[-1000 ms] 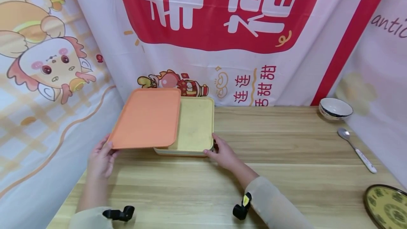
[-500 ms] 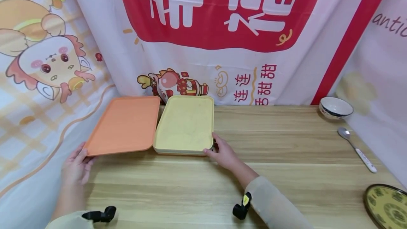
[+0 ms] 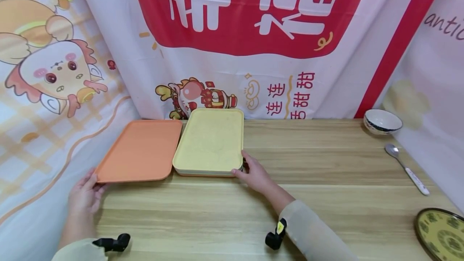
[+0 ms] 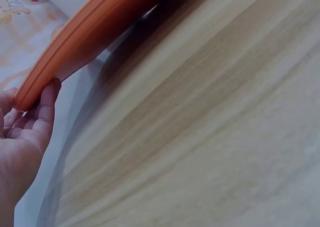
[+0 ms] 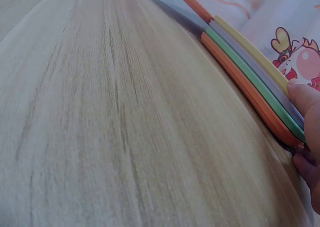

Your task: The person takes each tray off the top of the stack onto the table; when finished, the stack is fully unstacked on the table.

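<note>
An orange tray [image 3: 139, 151] lies at the table's left, its near left corner held by my left hand [image 3: 87, 190]. In the left wrist view the fingers [image 4: 47, 102] curl under that orange tray [image 4: 90, 32], whose corner is tilted slightly above the wood. Right beside it stands a stack of trays with a yellow tray [image 3: 210, 142] on top. My right hand [image 3: 250, 172] holds the stack's near right corner. The right wrist view shows the thumb [image 5: 305, 99] on the yellow rim [image 5: 250, 47], with lavender, green and orange trays beneath.
A white bowl [image 3: 383, 122] stands at the back right, with a spoon [image 3: 406, 168] in front of it. A green patterned plate [image 3: 440, 235] sits at the near right corner. Printed cloth hangs behind and to the left of the wooden table [image 3: 326, 180].
My left hand carried the orange tray leftwards off the stack and lowered it beside the stack, uncovering the yellow tray. My right hand has stayed at the stack's corner.
</note>
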Demonstrator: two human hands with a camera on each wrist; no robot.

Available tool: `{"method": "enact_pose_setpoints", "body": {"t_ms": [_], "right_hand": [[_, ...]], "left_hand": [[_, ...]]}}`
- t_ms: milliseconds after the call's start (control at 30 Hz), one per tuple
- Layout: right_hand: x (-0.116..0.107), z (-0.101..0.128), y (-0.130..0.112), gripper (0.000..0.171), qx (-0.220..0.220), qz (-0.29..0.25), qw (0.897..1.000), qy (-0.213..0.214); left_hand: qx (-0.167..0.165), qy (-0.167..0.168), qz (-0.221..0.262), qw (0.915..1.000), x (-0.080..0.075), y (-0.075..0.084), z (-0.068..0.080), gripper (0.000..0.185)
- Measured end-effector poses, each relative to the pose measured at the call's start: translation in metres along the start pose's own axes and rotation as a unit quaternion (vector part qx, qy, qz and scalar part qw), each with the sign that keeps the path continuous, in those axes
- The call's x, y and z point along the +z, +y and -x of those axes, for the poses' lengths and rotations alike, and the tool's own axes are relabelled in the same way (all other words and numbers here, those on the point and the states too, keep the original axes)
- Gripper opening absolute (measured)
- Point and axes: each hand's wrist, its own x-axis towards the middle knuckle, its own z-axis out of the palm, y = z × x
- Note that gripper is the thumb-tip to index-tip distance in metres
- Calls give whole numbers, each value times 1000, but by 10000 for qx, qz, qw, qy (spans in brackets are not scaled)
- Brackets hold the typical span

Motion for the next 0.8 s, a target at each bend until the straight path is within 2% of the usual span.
{"method": "enact_pose_setpoints", "body": {"t_ms": [133, 200, 267, 367, 467, 567, 700, 800], "right_hand": [[0, 0, 0, 86, -5, -5, 10000, 3], [0, -1, 1, 86, -5, 17, 10000, -1], [0, -1, 1, 87, -1, 42, 10000, -2], [1, -1, 2, 86, -16, 59, 10000, -1], [1, -1, 2, 86, -11, 62, 10000, 9], [1, -1, 2, 86, -19, 52, 10000, 18], [1, -1, 3, 86, 45, 43, 10000, -7], [1, -2, 3, 86, 97, 47, 9999, -12]], "left_hand": [[-68, 216, 10, 9997, -3, -3, -3, 19], [-73, 332, -31, 9994, -4, -5, -5, 30], [-127, 390, -185, 9990, -6, -7, -7, 51], [-355, 363, -771, 9957, -7, -8, -8, 78], [-532, 351, -1534, 9861, -7, -9, -9, 81], [-544, 715, -2203, 9713, -7, -10, -12, 77], [-444, 1474, -2415, 9581, -9, -10, -15, 72], [-365, 1810, -2429, 9523, -11, -10, -16, 70]]}}
